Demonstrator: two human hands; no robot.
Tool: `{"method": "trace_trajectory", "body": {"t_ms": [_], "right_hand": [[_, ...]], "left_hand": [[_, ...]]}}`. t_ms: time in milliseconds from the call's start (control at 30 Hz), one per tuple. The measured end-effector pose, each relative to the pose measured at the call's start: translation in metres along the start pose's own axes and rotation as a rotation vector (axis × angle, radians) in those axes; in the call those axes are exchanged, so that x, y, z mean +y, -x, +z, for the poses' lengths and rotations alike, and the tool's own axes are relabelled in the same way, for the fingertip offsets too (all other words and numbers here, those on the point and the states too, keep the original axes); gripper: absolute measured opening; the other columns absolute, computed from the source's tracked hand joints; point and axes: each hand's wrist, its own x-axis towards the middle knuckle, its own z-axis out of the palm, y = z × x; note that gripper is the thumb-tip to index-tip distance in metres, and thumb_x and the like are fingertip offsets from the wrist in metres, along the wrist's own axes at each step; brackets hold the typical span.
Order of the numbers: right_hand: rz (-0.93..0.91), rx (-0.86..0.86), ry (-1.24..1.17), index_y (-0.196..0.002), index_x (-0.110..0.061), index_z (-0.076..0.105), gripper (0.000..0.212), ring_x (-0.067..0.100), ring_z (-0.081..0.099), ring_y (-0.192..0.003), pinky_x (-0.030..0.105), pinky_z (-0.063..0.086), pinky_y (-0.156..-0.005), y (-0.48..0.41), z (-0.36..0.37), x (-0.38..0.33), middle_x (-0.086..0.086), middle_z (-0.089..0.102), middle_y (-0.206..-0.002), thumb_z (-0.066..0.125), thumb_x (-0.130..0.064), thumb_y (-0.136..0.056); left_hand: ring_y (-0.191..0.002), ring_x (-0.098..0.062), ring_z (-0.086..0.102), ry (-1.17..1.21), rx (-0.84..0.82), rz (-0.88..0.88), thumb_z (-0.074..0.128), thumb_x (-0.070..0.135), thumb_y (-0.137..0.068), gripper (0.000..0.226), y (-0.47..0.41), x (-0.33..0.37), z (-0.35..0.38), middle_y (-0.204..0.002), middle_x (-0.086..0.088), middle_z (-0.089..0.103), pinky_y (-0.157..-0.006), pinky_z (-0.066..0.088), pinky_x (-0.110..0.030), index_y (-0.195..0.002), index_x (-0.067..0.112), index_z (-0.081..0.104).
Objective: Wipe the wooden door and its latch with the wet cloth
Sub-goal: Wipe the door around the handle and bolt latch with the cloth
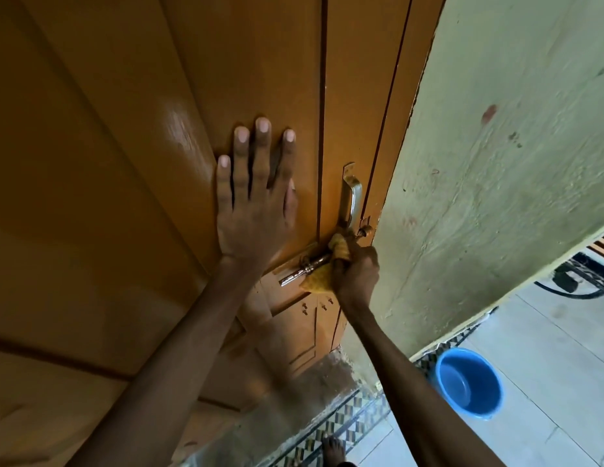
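An orange-brown wooden door (125, 146) fills the left and centre of the view. My left hand (255, 197) lies flat on it with fingers spread, holding nothing. A metal slide-bolt latch (302, 269) sits lower on the door, just under a metal pull handle (350, 200). My right hand (356, 273) is shut on a yellow cloth (327, 267), which is wrapped around the right end of the latch bolt. Part of the bolt is hidden by the cloth.
A pale green plaster wall (496, 163) stands right of the door edge. A blue plastic tub (467, 382) sits on the light tiled floor at lower right. A patterned tile strip (347, 423) runs along the threshold, with my bare foot (332, 449) on it.
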Motion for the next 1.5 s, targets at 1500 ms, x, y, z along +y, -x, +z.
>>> {"method": "trace_trajectory", "body": {"t_ms": [1500], "right_hand": [[-0.365,-0.489,-0.215,-0.127,-0.014,0.060,0.040,0.019,0.061,-0.104,0.027,0.051,-0.098,0.068,0.008,-0.023,0.004,0.055,-0.126,0.060,-0.013,-0.088]], "left_hand": [[-0.155,-0.019,0.008,-0.148,0.046,0.226,0.054,0.032,-0.099,0.057,0.033,-0.051,-0.012,-0.158,-0.005,0.036,-0.125,0.006,-0.049,-0.155,0.025,0.044]]}}
